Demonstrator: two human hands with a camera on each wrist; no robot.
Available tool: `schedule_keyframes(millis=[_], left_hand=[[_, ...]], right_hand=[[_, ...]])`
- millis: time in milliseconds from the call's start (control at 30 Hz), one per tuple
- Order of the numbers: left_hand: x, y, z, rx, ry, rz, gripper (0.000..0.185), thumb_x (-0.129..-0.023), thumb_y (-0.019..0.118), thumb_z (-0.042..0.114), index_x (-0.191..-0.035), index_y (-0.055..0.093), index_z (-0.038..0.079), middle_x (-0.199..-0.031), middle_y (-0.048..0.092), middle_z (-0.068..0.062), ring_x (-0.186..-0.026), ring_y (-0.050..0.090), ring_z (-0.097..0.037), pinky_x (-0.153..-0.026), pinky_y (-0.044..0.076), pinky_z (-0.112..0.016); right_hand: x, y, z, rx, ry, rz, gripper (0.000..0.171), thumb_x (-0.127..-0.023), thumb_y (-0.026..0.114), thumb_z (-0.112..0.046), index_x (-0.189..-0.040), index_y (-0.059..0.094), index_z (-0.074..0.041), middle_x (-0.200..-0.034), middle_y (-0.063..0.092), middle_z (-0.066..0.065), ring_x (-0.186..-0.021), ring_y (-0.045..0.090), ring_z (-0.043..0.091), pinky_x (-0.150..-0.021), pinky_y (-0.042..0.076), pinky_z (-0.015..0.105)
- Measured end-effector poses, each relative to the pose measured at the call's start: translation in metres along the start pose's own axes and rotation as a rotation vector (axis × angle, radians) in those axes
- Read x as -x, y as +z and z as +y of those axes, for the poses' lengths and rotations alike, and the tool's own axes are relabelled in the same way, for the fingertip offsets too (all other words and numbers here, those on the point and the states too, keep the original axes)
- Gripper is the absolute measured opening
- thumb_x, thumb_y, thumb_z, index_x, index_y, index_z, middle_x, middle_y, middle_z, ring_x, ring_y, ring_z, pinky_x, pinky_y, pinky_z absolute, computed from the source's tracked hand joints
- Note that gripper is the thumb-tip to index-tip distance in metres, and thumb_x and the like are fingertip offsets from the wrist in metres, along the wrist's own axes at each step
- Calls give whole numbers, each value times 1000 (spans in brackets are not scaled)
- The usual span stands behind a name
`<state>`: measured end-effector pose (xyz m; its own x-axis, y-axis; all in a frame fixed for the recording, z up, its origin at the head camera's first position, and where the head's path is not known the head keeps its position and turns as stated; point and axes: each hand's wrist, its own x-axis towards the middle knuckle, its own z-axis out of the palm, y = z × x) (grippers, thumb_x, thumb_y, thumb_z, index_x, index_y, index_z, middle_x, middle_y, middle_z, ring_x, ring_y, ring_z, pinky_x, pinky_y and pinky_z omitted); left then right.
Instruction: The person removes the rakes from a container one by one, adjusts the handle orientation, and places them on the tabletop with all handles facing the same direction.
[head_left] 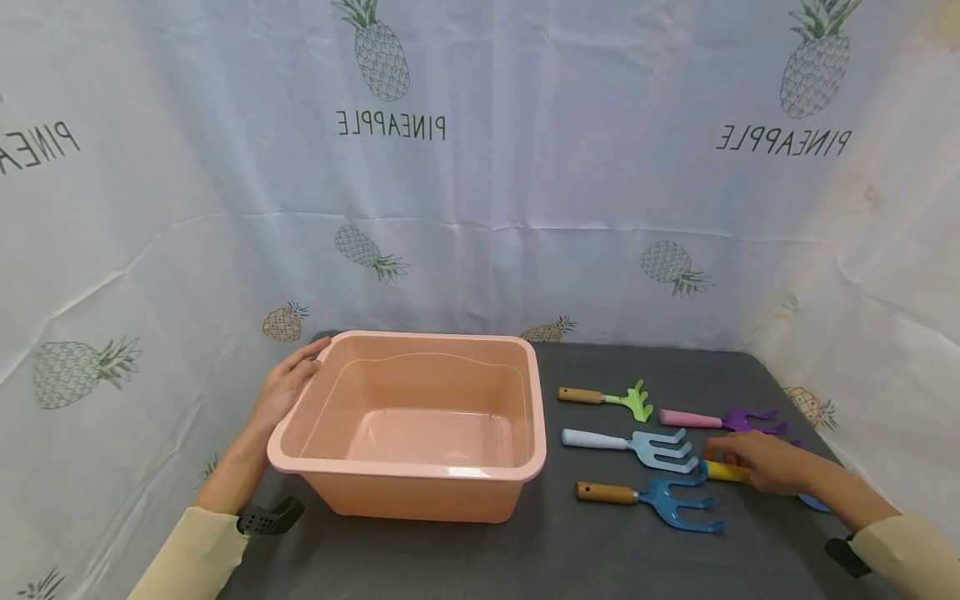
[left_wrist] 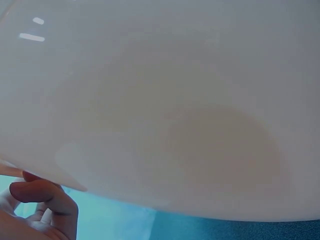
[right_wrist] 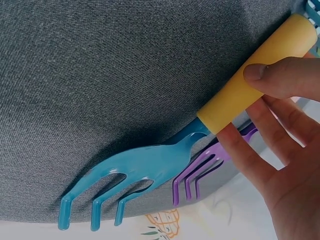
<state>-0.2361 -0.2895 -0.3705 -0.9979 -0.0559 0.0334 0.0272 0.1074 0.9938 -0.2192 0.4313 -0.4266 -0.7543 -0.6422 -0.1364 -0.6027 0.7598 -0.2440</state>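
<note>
A peach plastic basin (head_left: 405,495) stands on the dark table, its inside bare. My left hand (head_left: 287,385) grips its rim at the left side; in the left wrist view the thumb and curled fingers (left_wrist: 62,207) meet the rim's edge. At the right, my right hand (head_left: 772,462) pinches the yellow handle (right_wrist: 260,75) of a blue hand rake (right_wrist: 145,160) between thumb and fingers. In the right wrist view its tines hang close over the grey cloth. From the head, the hand and forearm hide most of this rake.
Between basin and right hand lie a small green rake (head_left: 637,402) with a wooden handle, a light-blue rake (head_left: 651,447) and a blue rake (head_left: 667,497) with a wooden handle. A pink-handled purple rake (head_left: 731,421) lies behind the right hand. Pineapple-print curtains (head_left: 487,183) enclose the table.
</note>
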Motion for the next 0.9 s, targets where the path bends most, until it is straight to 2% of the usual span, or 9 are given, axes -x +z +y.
schedule_keyframes(millis=[400,667,900], left_hand=[[0,0,-1,10,4,6,55,-108,53,24,-159,41,7,-109,67,34,-102,63,10,-83,53,-10],[0,1,0,25,-4,6,56,-107,54,23,-159,41,7,-108,68,32,-101,64,9,-82,54,-11],[0,1,0,23,-5,9,56,-107,54,23,-158,41,6,-107,67,33,-100,64,9,-82,54,-11]], right_hand=[[-1,0,-1,13,54,-15,41,-81,68,6,-111,67,-22,-87,55,-17,-78,45,0,-65,44,25],[-2,1,0,14,28,2,39,-82,68,6,-110,67,-21,-85,54,-18,-76,43,-2,-63,41,24],[-3,-1,-1,-22,57,-15,37,-82,68,4,-111,68,-19,-85,56,-17,-74,45,-2,-63,43,23]])
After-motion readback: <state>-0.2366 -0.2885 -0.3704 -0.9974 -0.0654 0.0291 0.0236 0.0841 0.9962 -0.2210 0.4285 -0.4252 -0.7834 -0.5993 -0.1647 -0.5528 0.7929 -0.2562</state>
